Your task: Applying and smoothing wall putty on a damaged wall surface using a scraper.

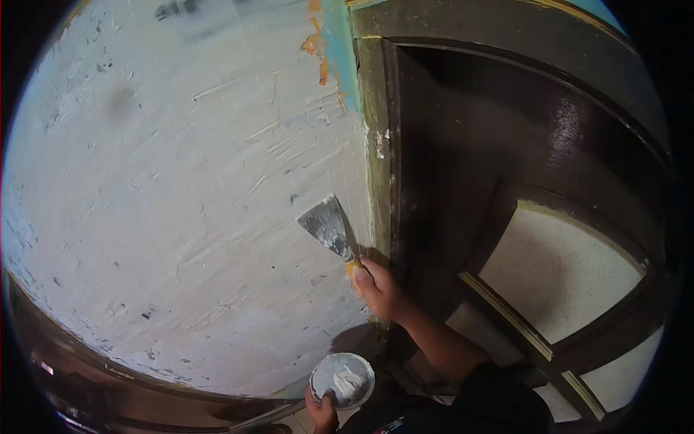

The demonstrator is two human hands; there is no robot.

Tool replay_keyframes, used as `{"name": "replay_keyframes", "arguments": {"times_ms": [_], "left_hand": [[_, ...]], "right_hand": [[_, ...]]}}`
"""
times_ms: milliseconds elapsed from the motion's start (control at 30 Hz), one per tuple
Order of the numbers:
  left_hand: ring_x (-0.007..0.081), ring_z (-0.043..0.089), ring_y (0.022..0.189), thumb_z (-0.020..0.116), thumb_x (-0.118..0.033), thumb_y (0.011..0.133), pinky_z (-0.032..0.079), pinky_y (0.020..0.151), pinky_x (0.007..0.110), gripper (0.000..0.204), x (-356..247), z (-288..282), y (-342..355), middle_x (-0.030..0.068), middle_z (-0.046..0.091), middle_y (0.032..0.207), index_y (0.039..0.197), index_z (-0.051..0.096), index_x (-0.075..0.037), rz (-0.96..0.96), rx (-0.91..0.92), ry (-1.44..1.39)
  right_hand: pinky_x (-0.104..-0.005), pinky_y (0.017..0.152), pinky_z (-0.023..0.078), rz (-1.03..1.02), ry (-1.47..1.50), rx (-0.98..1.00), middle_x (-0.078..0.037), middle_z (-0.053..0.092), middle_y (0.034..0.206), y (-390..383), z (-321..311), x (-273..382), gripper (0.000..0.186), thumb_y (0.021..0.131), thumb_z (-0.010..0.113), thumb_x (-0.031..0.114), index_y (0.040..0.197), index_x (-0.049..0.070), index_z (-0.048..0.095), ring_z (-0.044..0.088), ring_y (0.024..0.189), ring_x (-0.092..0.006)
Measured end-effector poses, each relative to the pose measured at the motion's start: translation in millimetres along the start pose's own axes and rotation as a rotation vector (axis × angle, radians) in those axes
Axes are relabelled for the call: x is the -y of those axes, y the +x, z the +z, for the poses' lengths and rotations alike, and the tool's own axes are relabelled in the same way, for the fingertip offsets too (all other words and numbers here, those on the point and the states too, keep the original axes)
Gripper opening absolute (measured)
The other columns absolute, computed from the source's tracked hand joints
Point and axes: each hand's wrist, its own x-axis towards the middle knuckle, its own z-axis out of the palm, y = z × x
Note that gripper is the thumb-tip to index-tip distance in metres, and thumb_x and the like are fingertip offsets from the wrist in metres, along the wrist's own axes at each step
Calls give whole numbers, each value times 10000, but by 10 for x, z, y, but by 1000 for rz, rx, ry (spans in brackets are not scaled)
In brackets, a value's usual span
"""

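My right hand (378,291) is closed round the orange handle of a putty knife (326,226). The knife's wide metal blade is smeared with pale filler and lies against or just off the wall (217,181); I cannot tell which. Low in the view, my left hand (322,412) grips the rim of a round, shallow dish (316,381), thumb over the edge. A lump of white putty (350,383) sits in that dish. White filler covers most of the wall, with ridges, scrape marks and small dark spots showing.
A worn door frame (379,159) borders the wall on the right, beside a dark brown door (463,145) with a pale panel (560,267). Turquoise and orange old paint (340,50) shows at the top. Brown, shiny furniture or trim (94,387) runs along the lower left.
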Motion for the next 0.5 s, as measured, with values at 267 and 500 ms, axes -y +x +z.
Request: {"name": "replay_keyframes", "arguments": {"times_ms": [267, 500], "left_hand": [[195, 517, 953, 475, 34, 751, 387, 868, 306, 414, 261, -28, 113, 99, 545, 1040, 1162, 436, -3, 12, 0, 27], [193, 515, 961, 486, 27, 757, 386, 865, 292, 414, 28, 108, 76, 98, 545, 1050, 1167, 446, -15, 9, -15, -51]], "right_hand": [[-264, 502, 366, -89, -221, -44, -21, 457, 599, 169, 9, 437, 213, 923, 422, 212, 834, 31, 489, 431, 531, -109], [-244, 522, 363, -59, -79, 40, 0, 445, 617, 102, 5, 267, 216, 936, 399, 216, 879, 30, 492, 415, 554, -83]]}}
